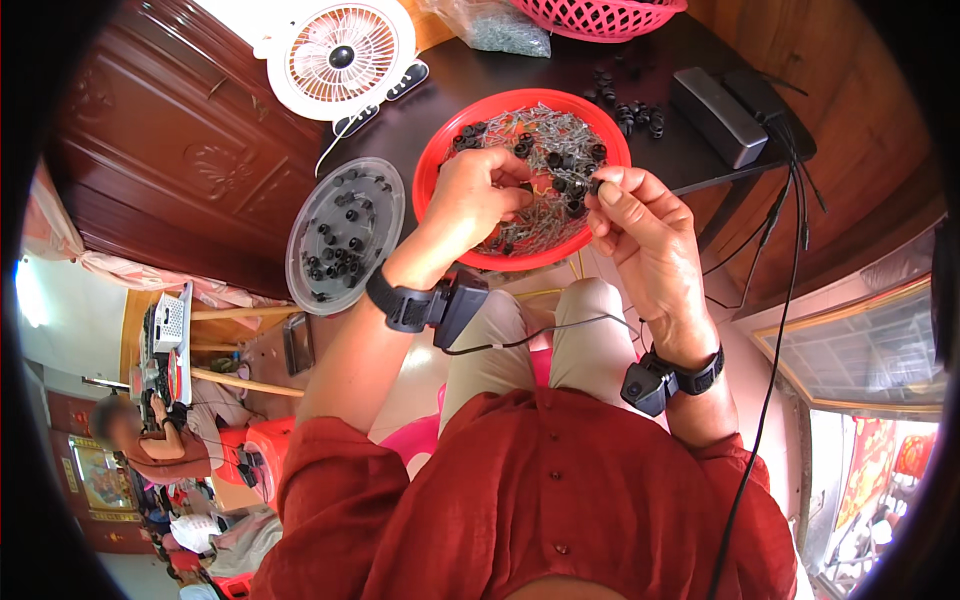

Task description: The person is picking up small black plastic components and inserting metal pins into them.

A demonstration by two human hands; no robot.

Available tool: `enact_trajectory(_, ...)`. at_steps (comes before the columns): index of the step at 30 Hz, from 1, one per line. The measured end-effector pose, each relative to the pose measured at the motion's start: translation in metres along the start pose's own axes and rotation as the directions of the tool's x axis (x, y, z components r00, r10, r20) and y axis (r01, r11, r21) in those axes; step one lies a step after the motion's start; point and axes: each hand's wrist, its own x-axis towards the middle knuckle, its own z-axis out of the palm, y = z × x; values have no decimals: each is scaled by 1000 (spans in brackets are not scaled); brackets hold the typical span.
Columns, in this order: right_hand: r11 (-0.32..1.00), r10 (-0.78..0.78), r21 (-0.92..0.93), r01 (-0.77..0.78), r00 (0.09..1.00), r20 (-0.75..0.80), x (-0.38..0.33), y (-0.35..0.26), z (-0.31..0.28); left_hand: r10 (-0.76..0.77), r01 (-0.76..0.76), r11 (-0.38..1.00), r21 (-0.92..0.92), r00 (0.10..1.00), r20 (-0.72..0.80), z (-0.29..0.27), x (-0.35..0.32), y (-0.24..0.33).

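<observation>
A red basin [436, 150] in front of me holds many thin metal pins [545, 122] mixed with small black plastic pieces [555, 160]. My left hand [475, 195] reaches over the basin, its fingers curled together down among the contents; whatever they grip is hidden. At the basin's right rim my right hand [645, 225] pinches a small black round piece [595, 187] between thumb and forefinger. Left of the basin, a translucent round lid-like tray [312, 215] carries several more black pieces. Each wrist wears a black strapped device.
A white fan [342, 62] stands behind on the dark table [440, 85]. Farther back are a clear plastic bag [500, 28] and a pink basket [600, 18]. Loose black pieces [640, 118] and a dark box [718, 115] with cables lie right. Another person [175, 440] sits far left.
</observation>
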Motion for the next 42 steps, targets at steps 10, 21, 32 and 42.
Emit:
enact_trajectory(10,984,46,-170,-47,999,-6,-9,19,9,-138,155,678,-719,987,83,-12,-33,-13)
enact_trajectory(21,972,26,-235,-30,999,-19,-9,23,11,60,-126,860,-495,987,-148,-1,-35,-20)
enact_trajectory(32,987,-42,-150,49,998,54,-10,29,11,45,-141,659,-739,988,-149,10,-48,-4)
enact_trajectory(42,973,-135,-183,139,990,33,-11,28,12,363,-445,888,-115,833,-418,17,-52,-3)
